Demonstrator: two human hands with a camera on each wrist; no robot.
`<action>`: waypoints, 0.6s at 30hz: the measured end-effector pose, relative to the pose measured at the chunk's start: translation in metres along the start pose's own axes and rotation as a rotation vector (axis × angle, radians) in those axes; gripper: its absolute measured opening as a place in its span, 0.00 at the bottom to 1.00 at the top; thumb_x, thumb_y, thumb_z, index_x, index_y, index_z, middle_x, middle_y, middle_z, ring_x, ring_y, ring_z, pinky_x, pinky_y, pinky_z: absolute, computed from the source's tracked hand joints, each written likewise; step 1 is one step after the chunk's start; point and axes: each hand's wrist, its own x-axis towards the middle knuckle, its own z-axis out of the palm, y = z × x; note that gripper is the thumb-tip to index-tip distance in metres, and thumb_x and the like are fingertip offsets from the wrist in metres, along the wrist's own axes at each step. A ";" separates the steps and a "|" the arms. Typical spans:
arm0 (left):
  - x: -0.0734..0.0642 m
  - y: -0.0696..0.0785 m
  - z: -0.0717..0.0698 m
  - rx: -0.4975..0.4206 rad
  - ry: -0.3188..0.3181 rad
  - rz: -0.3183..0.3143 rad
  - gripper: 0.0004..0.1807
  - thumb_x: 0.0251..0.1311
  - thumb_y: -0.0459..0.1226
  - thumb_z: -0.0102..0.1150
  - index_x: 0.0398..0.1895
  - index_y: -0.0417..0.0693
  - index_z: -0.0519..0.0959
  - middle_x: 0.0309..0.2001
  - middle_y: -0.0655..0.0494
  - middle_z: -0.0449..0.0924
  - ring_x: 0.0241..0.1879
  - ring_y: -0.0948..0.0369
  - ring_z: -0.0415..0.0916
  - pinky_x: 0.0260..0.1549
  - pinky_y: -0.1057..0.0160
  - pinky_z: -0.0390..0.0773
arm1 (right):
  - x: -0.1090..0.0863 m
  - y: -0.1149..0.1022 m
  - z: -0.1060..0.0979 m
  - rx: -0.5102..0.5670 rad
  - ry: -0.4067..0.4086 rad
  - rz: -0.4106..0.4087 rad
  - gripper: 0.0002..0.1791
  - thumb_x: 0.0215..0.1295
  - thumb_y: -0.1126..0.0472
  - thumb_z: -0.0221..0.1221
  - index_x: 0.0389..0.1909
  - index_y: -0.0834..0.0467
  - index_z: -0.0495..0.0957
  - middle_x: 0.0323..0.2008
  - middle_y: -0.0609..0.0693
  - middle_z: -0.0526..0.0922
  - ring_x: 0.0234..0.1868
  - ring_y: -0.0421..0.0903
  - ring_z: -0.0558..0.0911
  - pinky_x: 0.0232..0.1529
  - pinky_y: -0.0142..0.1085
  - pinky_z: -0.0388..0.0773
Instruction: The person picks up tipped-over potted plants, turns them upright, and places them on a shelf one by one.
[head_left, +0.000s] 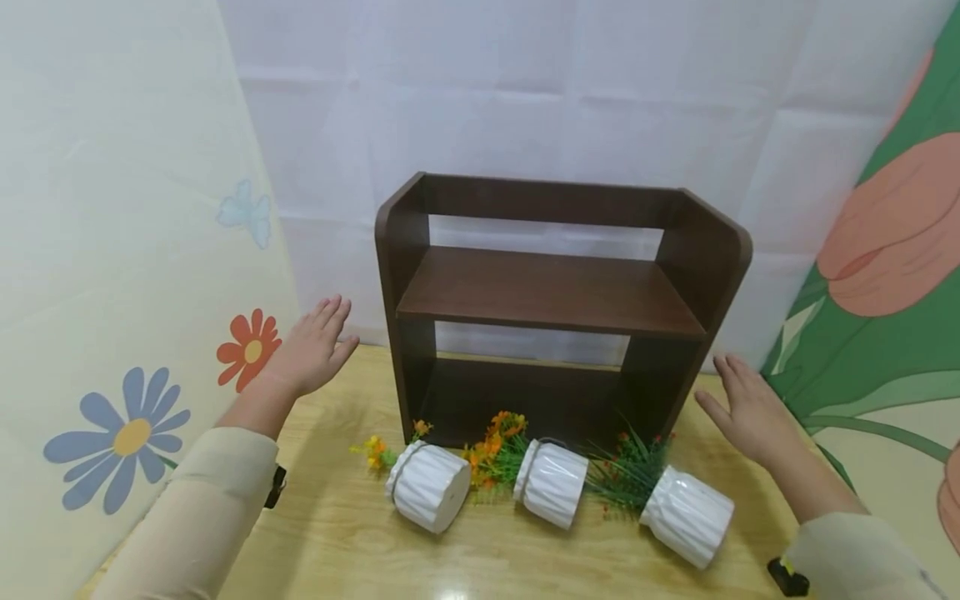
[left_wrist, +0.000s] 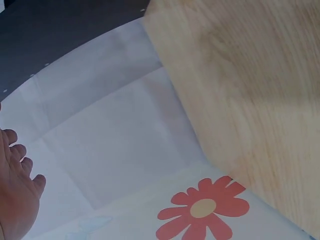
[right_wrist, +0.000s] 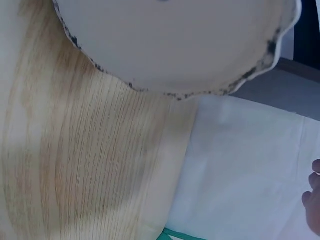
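Observation:
A dark brown two-tier shelf (head_left: 551,287) stands at the back of the wooden table. In front of it, three white ribbed pots with artificial flowers lie tipped over. The left pot (head_left: 431,485) has yellow-orange flowers, the middle pot (head_left: 553,483) orange ones, and the right pot (head_left: 688,515) green sprigs with red buds. My left hand (head_left: 311,346), fingers straight, hovers left of the shelf and touches nothing. On the other side my right hand (head_left: 753,408) is held out with extended fingers, beyond the right pot. In the right wrist view, a pot's round base (right_wrist: 175,45) fills the top.
White cloth (head_left: 525,92) hangs behind the shelf. At the left is a wall panel with painted flowers (head_left: 131,437); at the right, one with large pink tulips (head_left: 892,225). The light wooden tabletop (head_left: 322,517) reaches both panels.

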 end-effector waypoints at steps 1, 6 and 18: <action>0.000 0.001 -0.003 -0.013 0.006 -0.001 0.37 0.74 0.46 0.39 0.75 0.31 0.45 0.76 0.31 0.41 0.76 0.37 0.38 0.71 0.38 0.43 | -0.001 -0.001 0.000 0.006 0.000 0.000 0.41 0.76 0.44 0.43 0.72 0.73 0.50 0.70 0.78 0.51 0.70 0.75 0.52 0.66 0.65 0.50; 0.002 0.006 -0.013 -0.090 0.034 -0.006 0.38 0.75 0.47 0.38 0.76 0.32 0.43 0.76 0.32 0.40 0.76 0.38 0.36 0.72 0.40 0.42 | -0.006 -0.009 -0.003 0.065 -0.019 0.008 0.41 0.76 0.44 0.44 0.74 0.71 0.47 0.72 0.77 0.48 0.71 0.75 0.50 0.65 0.67 0.49; 0.009 0.022 -0.040 -0.352 0.100 0.009 0.38 0.76 0.49 0.34 0.77 0.37 0.36 0.78 0.38 0.30 0.78 0.43 0.29 0.73 0.41 0.36 | -0.024 -0.024 -0.004 0.179 -0.059 0.022 0.42 0.75 0.46 0.47 0.75 0.69 0.43 0.73 0.75 0.43 0.71 0.77 0.48 0.60 0.72 0.50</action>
